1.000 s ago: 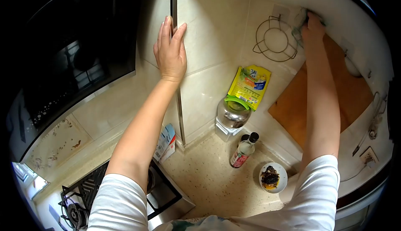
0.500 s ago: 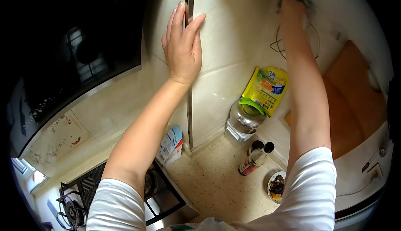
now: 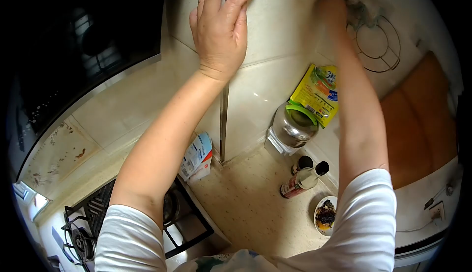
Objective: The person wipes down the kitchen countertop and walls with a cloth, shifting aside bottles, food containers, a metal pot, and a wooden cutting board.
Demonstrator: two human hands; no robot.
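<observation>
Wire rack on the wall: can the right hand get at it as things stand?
Probably yes: the wire rack hangs close beside the right hand, though the cloth there seems to partly cover it.

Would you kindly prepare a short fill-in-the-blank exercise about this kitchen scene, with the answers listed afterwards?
1. The right hand holds a crumpled ____.
2. The left hand lies open against the wall, holding ____.
3. The packet above the bottles is mainly ____ in colour.
4. The caps on those bottles are ____.

Missing words: cloth; nothing; yellow; black.
</observation>
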